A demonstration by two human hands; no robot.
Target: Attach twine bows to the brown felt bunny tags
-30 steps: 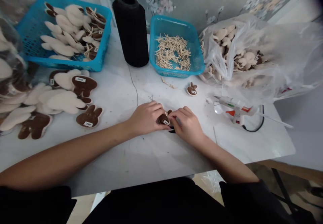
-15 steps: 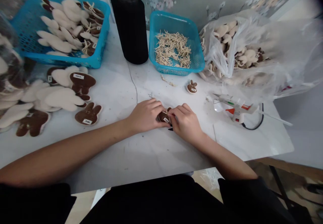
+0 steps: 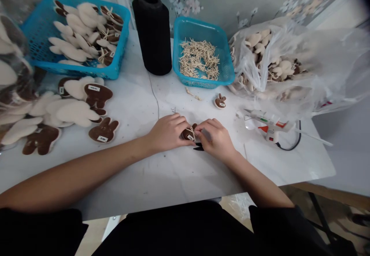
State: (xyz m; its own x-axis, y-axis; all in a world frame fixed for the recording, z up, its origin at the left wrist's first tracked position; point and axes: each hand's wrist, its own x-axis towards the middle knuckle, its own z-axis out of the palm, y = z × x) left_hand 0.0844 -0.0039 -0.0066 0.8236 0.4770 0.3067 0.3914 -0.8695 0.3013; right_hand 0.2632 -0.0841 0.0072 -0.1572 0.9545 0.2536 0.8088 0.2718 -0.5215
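My left hand [image 3: 167,133] is closed on the edge of a small brown bunny-shaped plush patch [image 3: 186,135] with a white label. Across the patch lies a cream cord bow [image 3: 190,130]. The thumb and finger of my right hand [image 3: 216,138] pinch the right end of this bow, so the fingertips partly hide it. Under my right hand shows a black pointed thing [image 3: 199,147], mostly covered. A second small brown bunny patch [image 3: 220,101] lies beyond my right hand on the white table [image 3: 138,175].
At the left stand a blue basket [image 3: 123,52] of plush bunnies and a pile of larger bunny patches [image 3: 103,130]. Behind are a black thread cone [image 3: 153,36] and a blue basket [image 3: 228,61] of cream bows. A glue gun [image 3: 271,127] and a plastic bag [image 3: 260,69] of bunnies lie right.
My right fingers have shifted slightly right along the patch, and more of the cream bow now shows. The left hand keeps its hold. The whole view has moved a little.
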